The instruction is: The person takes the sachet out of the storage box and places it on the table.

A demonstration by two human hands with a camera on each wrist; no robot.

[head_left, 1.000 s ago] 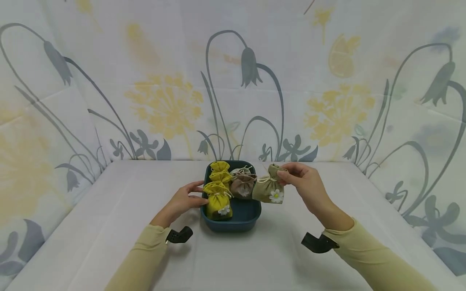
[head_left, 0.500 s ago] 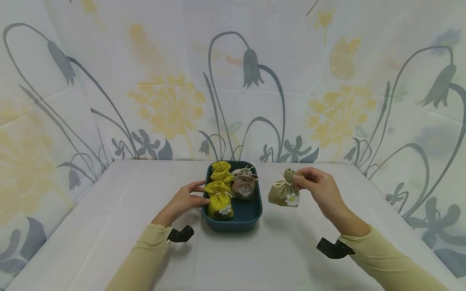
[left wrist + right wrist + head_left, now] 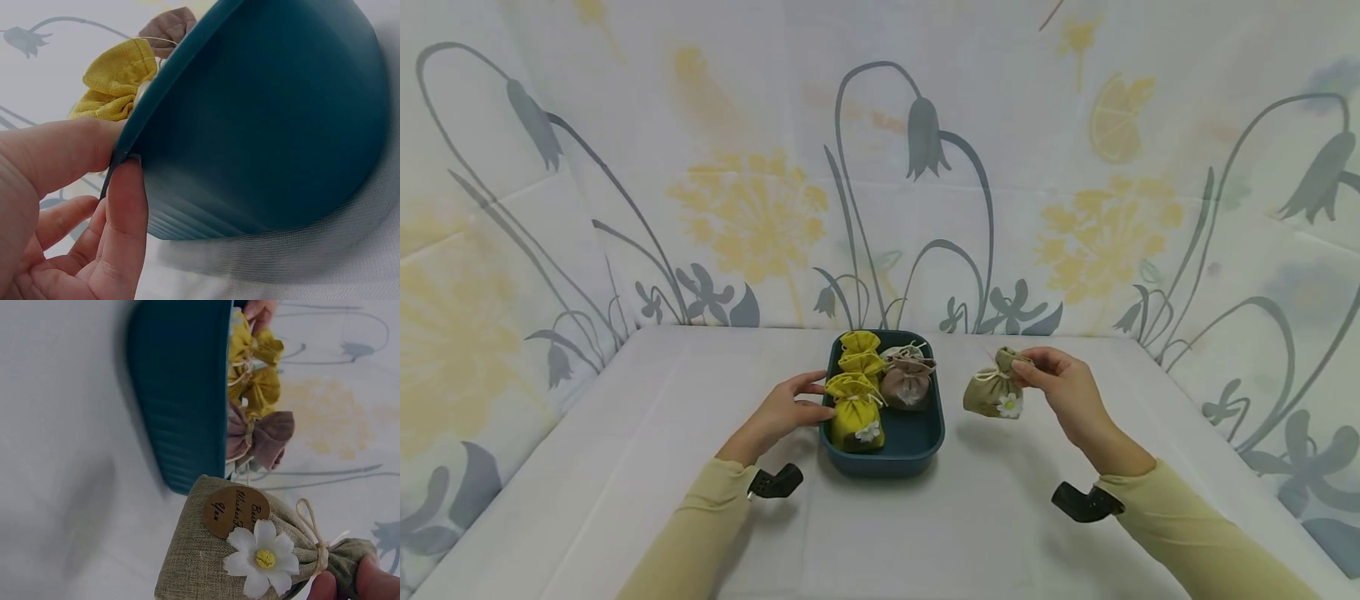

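My right hand point(image 3: 1066, 389) pinches the gathered neck of an olive-green drawstring pouch point(image 3: 988, 395), held over the table to the right of a dark teal bin point(image 3: 883, 468). A white cloth flower and a round brown tag point(image 3: 232, 511) show on the pouch in the right wrist view. At the bin's left side, my left hand point(image 3: 786, 413) pinches its rim between thumb and finger. Inside the bin, yellow drawstring pouches point(image 3: 852, 402) line the left side. A mauve-brown pouch point(image 3: 906, 385) sits at the back right, with a paler pouch partly hidden behind it.
A white cloth point(image 3: 647, 433) covers the table. Behind it hangs a white curtain point(image 3: 880, 200) printed with grey bellflowers and yellow blooms. Each wrist carries a small black camera, the left one point(image 3: 777, 482) near the bin's front left.
My right hand has carried the olive-green pouch rightward, from overlapping the bin's right edge to apart from it. The left hand stays at the rim.
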